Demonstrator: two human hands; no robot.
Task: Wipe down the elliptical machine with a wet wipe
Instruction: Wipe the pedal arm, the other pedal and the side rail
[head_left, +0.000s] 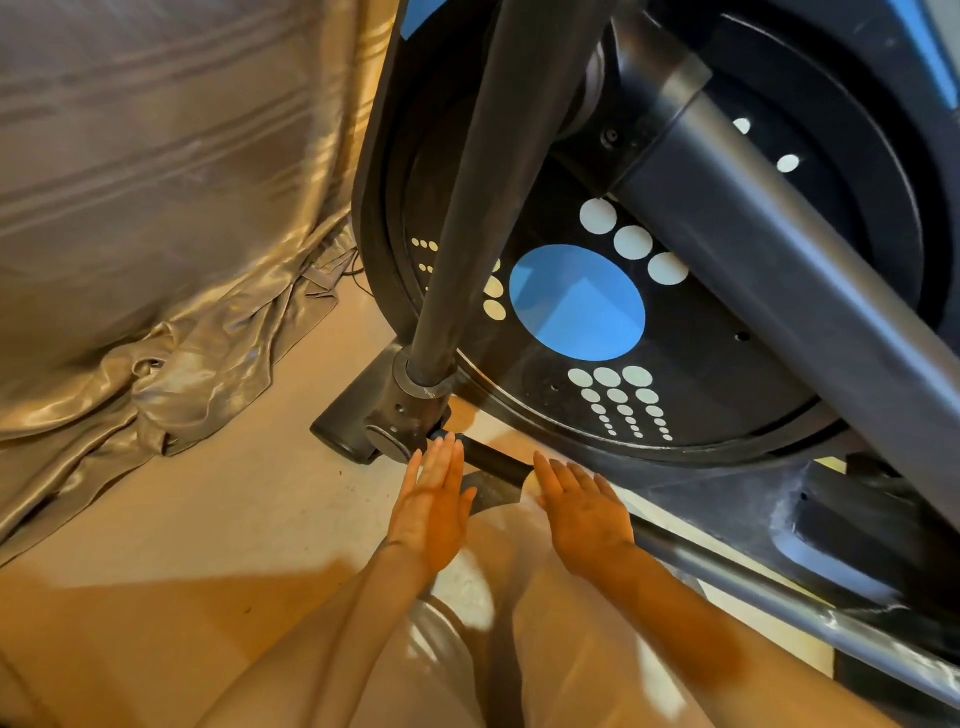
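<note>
Head view, left hand: the left hand (434, 512) is stretched forward and down, palm down, fingers straight and close together. The fingertips (445, 444) reach the joint at the base of the upright post (452, 208).
Left grip: flat and fully open, it holds nothing.
Right hand: the right hand (582, 512) is also stretched forward, palm down, fingers straight and a little spread. It lies over the low horizontal bar (496, 460) of the elliptical machine (727, 364).
Right grip: open and flat; whether something lies under the palm, I cannot tell.
Wet wipe: a pale edge shows beside the right fingers, but I cannot say it is the wipe.
Elliptical machine: it fills the right and upper part of the view, just in front of both hands, standing on the floor (234, 493).
Counts: two hands, two forearms, one black flywheel disc (701, 358) with one big blue circle (576, 302) and many small white dots.
Other things: one shiny beige cloth (145, 208) hangs at the left and lies in folds on the floor, well apart from the hands.
</note>
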